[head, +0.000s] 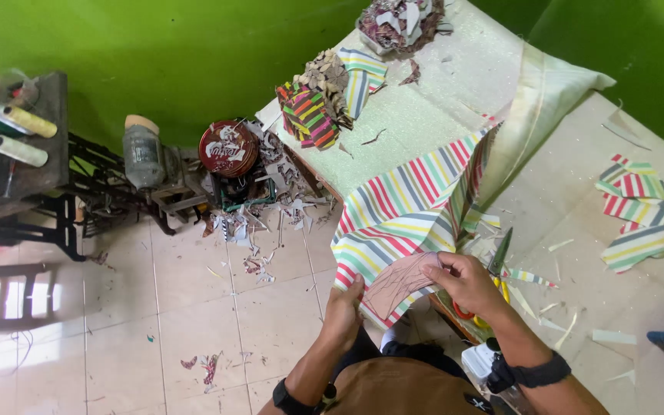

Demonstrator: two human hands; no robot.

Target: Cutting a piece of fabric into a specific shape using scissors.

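Looking down from the head camera, I saw thread spools (18,132) lying on a dark stand (36,161) at the far left, against the green wall (155,54). Next came a grey jar (143,156) and a round red tin (228,148), with paper scraps (259,230) strewn over the tiled floor (194,307) below them.

My left hand (343,311) was pinched shut on the lower edge of the striped fabric (401,207), which hung off the near edge of the table (439,100). A pinkish paper pattern (401,283) lay flat against that fabric, between my two hands. My right hand (466,280) gripped the pattern's upper right edge together with the cloth, fingers closed on it.

Just right of that hand lay scissors (499,257) with green blades, touching the worktop. Farther up the table sat a stack of cut striped pieces (309,115) and another heap (401,23) near the top. Well apart at the far right lay more striped offcuts (643,211) on a pale sheet (578,154).
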